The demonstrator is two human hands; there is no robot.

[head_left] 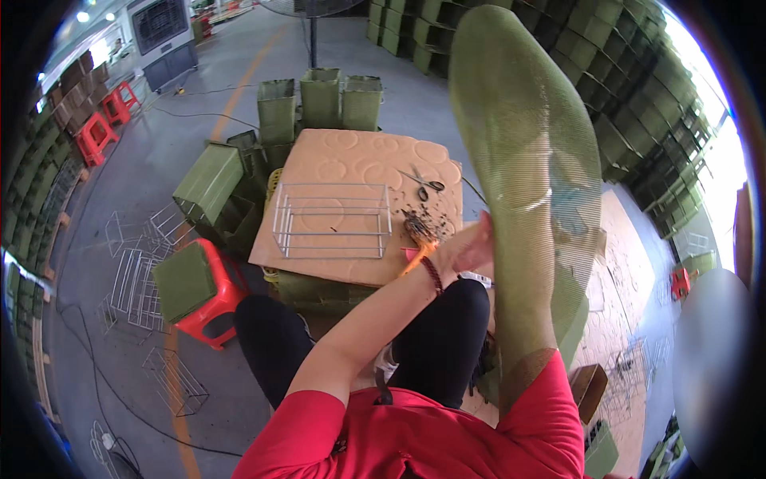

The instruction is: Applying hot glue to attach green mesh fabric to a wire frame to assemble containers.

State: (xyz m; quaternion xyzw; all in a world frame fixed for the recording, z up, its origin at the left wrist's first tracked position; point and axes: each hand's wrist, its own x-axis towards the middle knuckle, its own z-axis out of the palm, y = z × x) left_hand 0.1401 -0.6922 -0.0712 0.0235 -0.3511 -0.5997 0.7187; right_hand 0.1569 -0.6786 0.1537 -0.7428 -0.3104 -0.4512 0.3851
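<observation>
A long green translucent mesh bag (519, 160) rises in front of me on the right. My right arm (528, 374) goes up inside it from the red sleeve, and the fingers of that hand do not show through the mesh. At the bag's left edge, my left hand (471, 246) grips the mesh, its fingers partly out of sight. A wire frame (333, 222) lies on the cardboard tabletop (351, 164). Scissors (424, 185) with black handles rest beyond an orange-handled thing (423, 237) with a dark end, among dark crumbs.
Green box-shaped bins (321, 97) stand behind the tabletop, and one lies tilted at its left (209, 182). A red stool (217, 295) with a green piece on it is by my left knee. Wire frames (140, 287) lie on the floor. Stacked green bins (622, 80) line the right.
</observation>
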